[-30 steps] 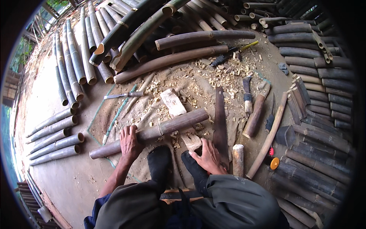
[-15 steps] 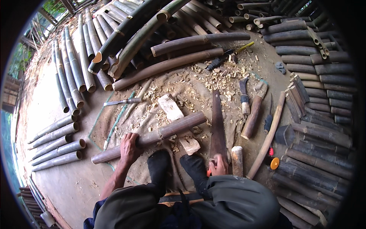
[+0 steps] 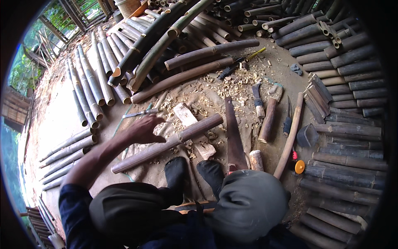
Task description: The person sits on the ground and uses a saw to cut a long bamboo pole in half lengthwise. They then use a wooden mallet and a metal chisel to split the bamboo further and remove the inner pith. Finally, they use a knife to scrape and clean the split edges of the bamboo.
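My left hand point(image 3: 145, 129) hangs in the air over the brown bamboo length point(image 3: 166, 145), fingers stretched out and thumb apart, with nothing in it. Just beyond it lies a chisel point(image 3: 142, 112) with a thin blade, its handle end close to my fingers. The bamboo rests across a pale chopped wood block point(image 3: 185, 115) in front of my feet. To the right of the bamboo a hand saw point(image 3: 233, 135) lies with its blade pointing away from me; its handle is mostly hidden by my right knee. My right hand does not show.
On the right lie a hooked knife point(image 3: 258, 101), a short wooden billet point(image 3: 268, 120), another knife point(image 3: 287, 118), a long bamboo stick point(image 3: 291, 137) and an orange round object point(image 3: 299, 167). Wood chips point(image 3: 240, 89) litter the ground cloth. Stacked bamboo point(image 3: 348, 162) lines the right; more poles point(image 3: 145, 50) lie ahead.
My left hand has let go of the bamboo and moved forward toward the chisel. My right hand has left the saw handle and gone out of view. The view has shifted slightly.
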